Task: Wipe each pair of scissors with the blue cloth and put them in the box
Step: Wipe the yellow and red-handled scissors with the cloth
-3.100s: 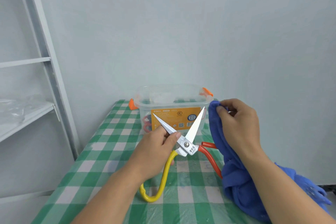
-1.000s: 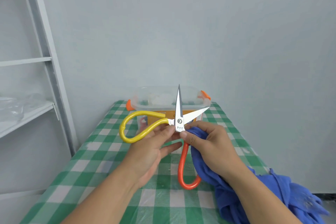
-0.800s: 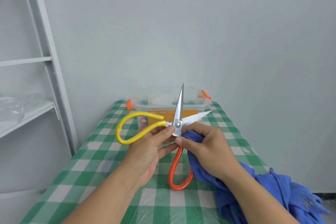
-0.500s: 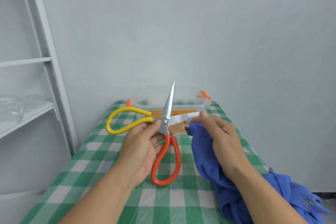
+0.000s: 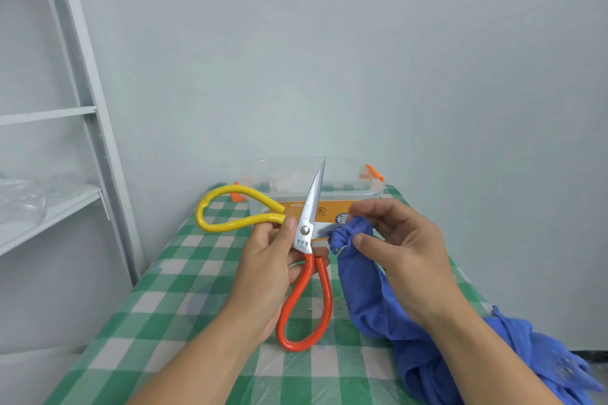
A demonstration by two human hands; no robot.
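Item in hand: one pair of steel-bladed scissors (image 5: pixel 306 231) with looped coated handles, one yellow, one orange, held above a table (image 5: pixel 184 306) covered in green-and-white check. The blades are spread wide: one points up and away, the other runs level to the right. Left hand (image 5: pixel 269 268): thumb and fingers pinch the scissors at the pivot, with the yellow loop out to the left and the orange loop hanging below. Right hand (image 5: pixel 403 251): thumb and curled fingers pinch a bunched end of the soft blue cloth (image 5: pixel 360 276) around the level blade, and the rest of the cloth trails down to the table. Whether that blade's tip is wrapped or bare cannot be told; the bunch hides it. Receptacle: clear plastic box (image 5: pixel 373 189) with orange latches, open-topped, at the table's far end, just behind the blades. Also present: white metal shelving (image 5: pixel 49 207), left. Step judged in hand: wiping the level blade. Handling note: keep the pivot pinch firm so the blades cannot swing shut, and draw the cloth from pivot outward to tip along the flats. Keep thick folds between thumb and edge. Treat the upright blade likewise, then close the scissors before boxing them.
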